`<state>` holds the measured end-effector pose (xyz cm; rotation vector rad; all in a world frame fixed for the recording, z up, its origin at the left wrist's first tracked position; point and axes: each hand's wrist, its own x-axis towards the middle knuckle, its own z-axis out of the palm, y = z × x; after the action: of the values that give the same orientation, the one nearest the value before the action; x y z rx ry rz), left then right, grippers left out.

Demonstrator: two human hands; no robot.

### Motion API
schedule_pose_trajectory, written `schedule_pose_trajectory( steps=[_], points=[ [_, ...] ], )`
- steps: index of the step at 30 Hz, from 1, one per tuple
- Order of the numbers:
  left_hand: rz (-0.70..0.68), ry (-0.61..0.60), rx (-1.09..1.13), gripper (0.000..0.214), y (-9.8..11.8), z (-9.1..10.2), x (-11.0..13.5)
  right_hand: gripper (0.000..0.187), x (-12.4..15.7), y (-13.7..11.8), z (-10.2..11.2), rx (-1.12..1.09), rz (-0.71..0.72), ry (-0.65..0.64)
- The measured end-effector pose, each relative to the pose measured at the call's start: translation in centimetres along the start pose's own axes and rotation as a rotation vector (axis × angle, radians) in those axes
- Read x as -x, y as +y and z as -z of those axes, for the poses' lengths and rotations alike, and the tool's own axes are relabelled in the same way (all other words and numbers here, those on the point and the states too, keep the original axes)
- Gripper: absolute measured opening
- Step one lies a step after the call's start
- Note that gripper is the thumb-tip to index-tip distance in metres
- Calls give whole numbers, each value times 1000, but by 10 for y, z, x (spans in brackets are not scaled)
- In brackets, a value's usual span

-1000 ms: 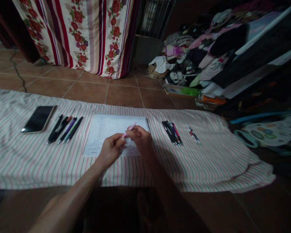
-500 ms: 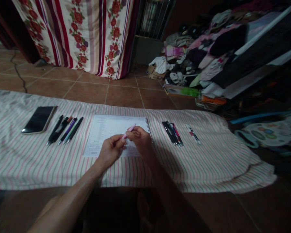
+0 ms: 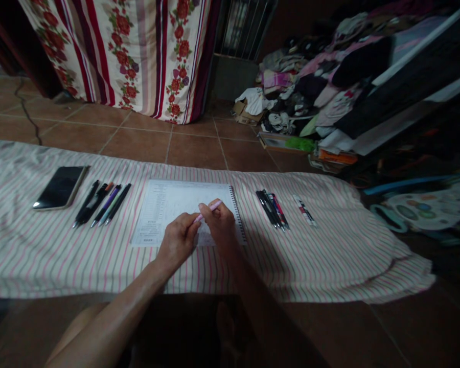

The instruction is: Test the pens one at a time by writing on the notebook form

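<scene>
A pink pen (image 3: 215, 205) is held slantwise between my two hands, above a spiral notebook (image 3: 147, 209) that lies on a striped cloth. My left hand (image 3: 178, 236) pinches the pen's lower left end, its fingers closed. Higher up the barrel, my right hand (image 3: 223, 225) grips the pen with thumb and fingers, and the pen's upper end sticks out past them. The fingers hide parts of the pen. Printed lines show on the notebook's page, with its wire binding on the right side.
Left of the notebook lie several pens (image 3: 106, 204) and a dark phone (image 3: 60, 188). On the right are more pens (image 3: 272, 209) and a single white, red and black pen (image 3: 304, 210). The striped cloth (image 3: 329, 255) ends at a near edge. Heaped clothes (image 3: 302, 92) stand beyond.
My right hand has shifted slightly along the pen, and its thumb is now further up. My left fingers have closed more tightly around the lower end. The other objects stay put.
</scene>
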<state>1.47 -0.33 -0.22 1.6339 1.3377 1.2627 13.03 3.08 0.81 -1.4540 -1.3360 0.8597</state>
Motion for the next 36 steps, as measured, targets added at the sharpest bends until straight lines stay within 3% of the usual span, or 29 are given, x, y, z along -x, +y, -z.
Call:
schedule_pose_trajectory(
  steps=[7, 14, 20, 23, 25, 28, 31, 36],
  points=[
    [-82, -48, -112, 26, -5, -4, 3, 43, -1, -5, 4, 116, 38, 50],
    [87, 44, -20, 33, 0, -9, 6, 51, 1, -6, 5, 157, -33, 10],
    [141, 98, 100, 27, 3, -9, 3, 49, 4, -11, 4, 194, -31, -10],
    [235, 102, 167, 27, 7, -6, -1, 44, -1, -6, 6, 71, -29, -68],
    [300, 98, 209, 28, 10, -3, -4, 38, -7, -1, 9, -125, -44, -134],
    [349, 83, 272, 30, 11, 1, -7, 46, -13, 5, 14, -344, -47, -242],
    [362, 49, 317, 30, 8, 1, -8, 39, -13, 5, 19, -403, -74, -299],
    [333, 22, 280, 29, 2, 0, -5, 27, -10, -1, 23, -389, -86, -263]
  ],
)
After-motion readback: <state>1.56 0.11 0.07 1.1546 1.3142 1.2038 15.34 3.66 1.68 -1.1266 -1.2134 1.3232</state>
